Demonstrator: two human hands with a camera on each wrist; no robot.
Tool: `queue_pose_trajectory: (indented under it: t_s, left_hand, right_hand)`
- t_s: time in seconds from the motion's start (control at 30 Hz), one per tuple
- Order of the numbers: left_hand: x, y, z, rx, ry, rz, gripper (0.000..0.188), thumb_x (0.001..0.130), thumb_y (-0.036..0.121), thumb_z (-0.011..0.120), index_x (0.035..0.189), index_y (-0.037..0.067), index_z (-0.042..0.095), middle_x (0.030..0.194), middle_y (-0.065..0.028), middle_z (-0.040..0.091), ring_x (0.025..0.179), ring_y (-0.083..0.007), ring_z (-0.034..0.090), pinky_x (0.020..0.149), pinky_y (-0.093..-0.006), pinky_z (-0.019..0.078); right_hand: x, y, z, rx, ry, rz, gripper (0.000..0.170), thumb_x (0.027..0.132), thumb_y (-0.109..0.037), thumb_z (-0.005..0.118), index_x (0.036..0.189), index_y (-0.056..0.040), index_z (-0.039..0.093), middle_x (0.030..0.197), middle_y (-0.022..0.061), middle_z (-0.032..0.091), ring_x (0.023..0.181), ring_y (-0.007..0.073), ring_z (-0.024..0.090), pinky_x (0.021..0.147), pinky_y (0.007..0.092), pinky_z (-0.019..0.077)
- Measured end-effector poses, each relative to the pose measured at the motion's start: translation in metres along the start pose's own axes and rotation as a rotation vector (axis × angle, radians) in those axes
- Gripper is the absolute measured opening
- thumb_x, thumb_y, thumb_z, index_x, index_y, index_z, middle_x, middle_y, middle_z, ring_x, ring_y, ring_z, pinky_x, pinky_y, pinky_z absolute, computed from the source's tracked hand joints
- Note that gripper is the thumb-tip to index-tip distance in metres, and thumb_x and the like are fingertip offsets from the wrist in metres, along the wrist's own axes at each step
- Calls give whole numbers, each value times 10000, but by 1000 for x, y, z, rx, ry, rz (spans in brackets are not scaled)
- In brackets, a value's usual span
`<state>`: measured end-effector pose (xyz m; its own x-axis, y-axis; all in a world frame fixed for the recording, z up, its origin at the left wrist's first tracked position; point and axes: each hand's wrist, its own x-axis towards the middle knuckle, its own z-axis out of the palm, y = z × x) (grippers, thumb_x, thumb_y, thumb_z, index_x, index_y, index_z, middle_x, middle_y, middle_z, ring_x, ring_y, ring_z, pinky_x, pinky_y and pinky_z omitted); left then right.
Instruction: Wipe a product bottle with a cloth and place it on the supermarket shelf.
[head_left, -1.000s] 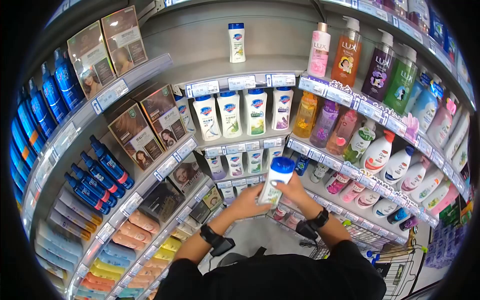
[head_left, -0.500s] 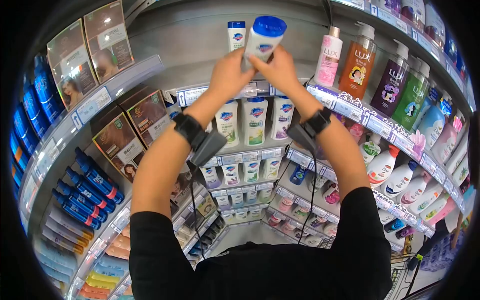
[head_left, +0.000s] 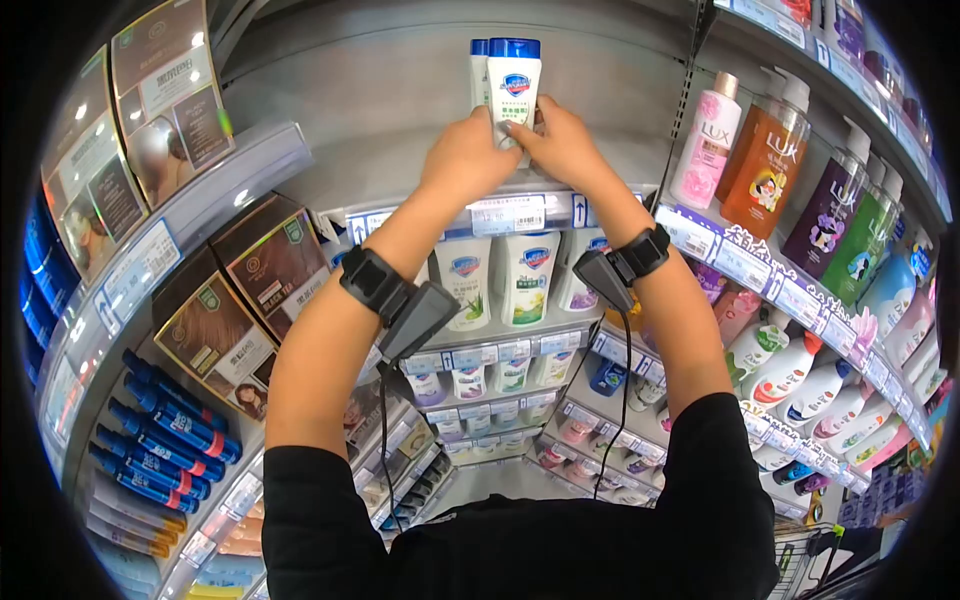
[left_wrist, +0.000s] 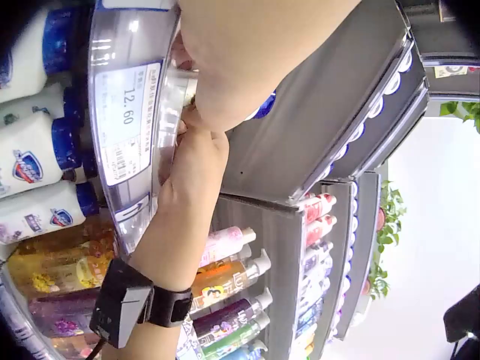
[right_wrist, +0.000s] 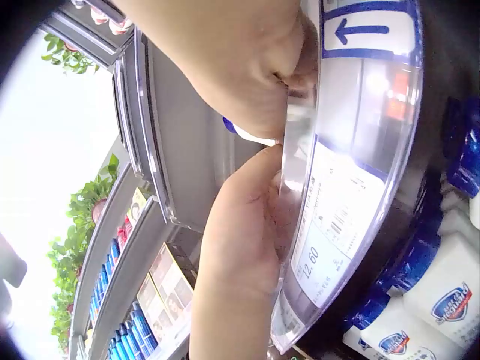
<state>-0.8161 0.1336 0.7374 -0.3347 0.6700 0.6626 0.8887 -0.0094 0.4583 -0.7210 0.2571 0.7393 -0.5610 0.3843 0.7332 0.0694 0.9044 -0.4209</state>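
Note:
A white body wash bottle (head_left: 514, 90) with a blue cap stands upright at the top middle shelf (head_left: 380, 160). My left hand (head_left: 465, 152) grips its left side and my right hand (head_left: 566, 146) its right side, both thumbs at the front of the bottle. Just behind and left of it, a second white bottle (head_left: 479, 72) with a blue cap is mostly covered. In the left wrist view the left hand (left_wrist: 225, 75) hides most of the held bottle. The right wrist view shows the right hand (right_wrist: 247, 82) close over the shelf's front edge, a bit of blue cap beyond.
A clear price-label strip (head_left: 510, 212) runs along the shelf front below the hands. More white bottles (head_left: 528, 280) line the shelf beneath. Pump bottles (head_left: 768, 165) and a pink bottle (head_left: 706, 140) stand on the right; hair-colour boxes (head_left: 170, 95) stand on the left.
Both hands have raised the bottle from low in front of the body up to the top shelf, then lowered it upright, slightly right and in front of the bottle there.

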Motion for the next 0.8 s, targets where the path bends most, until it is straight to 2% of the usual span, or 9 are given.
queue_pose_trajectory:
  t_s: [0.1,0.2,0.3,0.37,0.47,0.5,0.57,0.67,0.8]
  left_hand:
    - [-6,16,-11,103,-120,-55,580,701,273,598,1142,-67,433,980,-209,602,923,-343,587,780,-395,481]
    - [-4,10,-4,125,-103,-25,803,695,286,600,1301,-101,244,1111,-228,545,996,-336,564,819,-383,473]
    - [-4,5,1,121,-85,48,931,691,295,607,1347,-113,87,1215,-251,462,1055,-334,534,847,-382,463]
    - [-6,8,0,124,-99,39,942,694,296,610,1353,-100,66,1251,-282,410,1075,-361,513,859,-399,456]
    - [-5,7,3,213,-73,66,962,695,295,616,1365,-73,32,1288,-325,337,1107,-407,473,876,-426,442]
    - [-5,5,4,257,-56,80,970,695,293,618,1369,-63,20,1298,-338,313,1118,-423,459,881,-436,438]
    - [-5,3,3,250,-81,117,959,700,289,615,1377,-37,19,1306,-354,285,1132,-444,436,890,-447,429]
    - [-6,-1,0,178,-97,173,901,707,286,605,1375,-13,80,1310,-335,298,1149,-430,426,901,-439,422]
    - [-10,4,-6,0,-109,118,737,712,281,589,1306,-8,260,1280,-247,385,1146,-371,444,902,-410,418]
  right_hand:
    - [-2,-3,0,75,-26,-2,379,754,-263,642,927,50,518,824,206,623,735,311,620,661,368,484]
    - [-5,-9,-1,82,-52,25,356,749,-215,649,943,49,510,825,208,623,751,316,621,679,373,485]
    - [-5,-14,-2,8,-70,59,376,732,-185,663,970,53,497,840,214,620,764,320,621,695,379,486]
    - [-5,-18,-1,-120,-58,60,423,711,-174,679,1002,60,481,869,226,612,762,324,622,701,382,486]
    - [-7,-13,3,-136,99,-61,490,674,-165,704,1028,65,456,909,249,589,746,325,616,703,386,482]
    - [-9,-13,3,-136,140,-58,508,677,-170,710,1053,52,450,924,222,591,733,291,617,683,366,485]
    - [-13,-16,1,-133,223,-52,546,683,-181,721,1102,27,440,953,169,596,706,223,619,644,328,491]
    - [-17,-21,-3,-69,225,-32,412,665,-149,715,984,15,513,869,141,589,693,210,615,638,320,488]
    - [-13,-15,-2,-74,114,-153,214,630,-121,660,761,18,563,762,178,584,670,283,593,633,362,473]
